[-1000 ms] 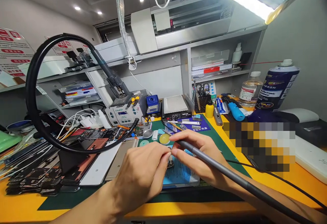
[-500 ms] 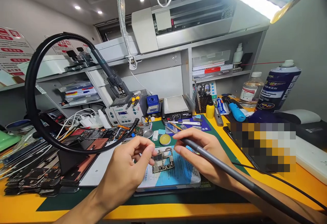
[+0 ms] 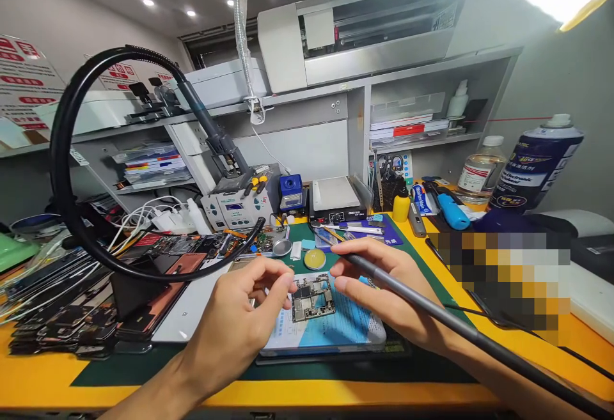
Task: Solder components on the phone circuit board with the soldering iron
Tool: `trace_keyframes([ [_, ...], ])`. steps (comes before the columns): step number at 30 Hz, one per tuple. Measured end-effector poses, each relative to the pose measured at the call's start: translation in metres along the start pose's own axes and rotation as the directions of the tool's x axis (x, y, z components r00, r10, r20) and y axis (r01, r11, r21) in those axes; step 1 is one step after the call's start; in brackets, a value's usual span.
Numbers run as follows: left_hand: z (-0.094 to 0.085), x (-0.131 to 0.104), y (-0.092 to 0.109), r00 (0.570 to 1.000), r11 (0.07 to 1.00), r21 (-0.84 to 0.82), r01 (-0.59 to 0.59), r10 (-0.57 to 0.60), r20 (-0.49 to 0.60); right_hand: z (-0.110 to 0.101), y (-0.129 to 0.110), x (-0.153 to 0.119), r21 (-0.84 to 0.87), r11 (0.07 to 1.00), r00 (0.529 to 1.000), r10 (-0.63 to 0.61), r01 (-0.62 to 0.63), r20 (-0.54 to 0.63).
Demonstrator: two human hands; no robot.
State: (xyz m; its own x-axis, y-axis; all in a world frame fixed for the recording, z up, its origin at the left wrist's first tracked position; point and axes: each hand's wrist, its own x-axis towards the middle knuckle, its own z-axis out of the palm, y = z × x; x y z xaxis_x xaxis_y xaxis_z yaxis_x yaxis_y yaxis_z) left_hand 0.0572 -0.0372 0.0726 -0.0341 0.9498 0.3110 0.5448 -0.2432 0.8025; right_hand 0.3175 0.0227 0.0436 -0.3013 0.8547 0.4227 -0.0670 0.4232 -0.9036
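My left hand [image 3: 249, 308] is closed in a pinch at the left edge of a bare phone circuit board [image 3: 311, 305]. Whatever lies between its fingertips is hidden. The board rests on a blue and white flat box [image 3: 345, 324]. My right hand [image 3: 384, 279] grips a dark grey soldering iron [image 3: 426, 311] like a pen. Its thin front end points away from me, above the mat behind the board. Just beyond the board sits an open round tin of yellowish paste [image 3: 315, 258].
A thick black hose [image 3: 60, 171] loops at the left from a hot-air station [image 3: 240, 209]. Stacked phone parts [image 3: 86, 305] lie below it. A hot plate [image 3: 336, 196] stands at the back. A spray can [image 3: 537, 164] and clear bottle [image 3: 480, 167] stand at the right.
The whole view has shifted slightly, so the scene sits a little further right. Both hands keep nearly the same pose, with the soldering iron still in my right hand.
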Motion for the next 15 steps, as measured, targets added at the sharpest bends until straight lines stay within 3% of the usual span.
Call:
trace_keyframes([
  [8, 0.005, 0.005, 0.012, 0.988, 0.985, -0.128, 0.115, -0.101, 0.116, 0.001, -0.005, 0.0, -0.053, 0.998, 1.0, 0.024, -0.023, 0.004],
  [15, -0.001, 0.012, 0.009, 0.93, 0.923, -0.249, 0.293, -0.216, 0.296, 0.001, -0.004, 0.0, -0.06, 0.998, 1.0, 0.022, -0.022, -0.003],
])
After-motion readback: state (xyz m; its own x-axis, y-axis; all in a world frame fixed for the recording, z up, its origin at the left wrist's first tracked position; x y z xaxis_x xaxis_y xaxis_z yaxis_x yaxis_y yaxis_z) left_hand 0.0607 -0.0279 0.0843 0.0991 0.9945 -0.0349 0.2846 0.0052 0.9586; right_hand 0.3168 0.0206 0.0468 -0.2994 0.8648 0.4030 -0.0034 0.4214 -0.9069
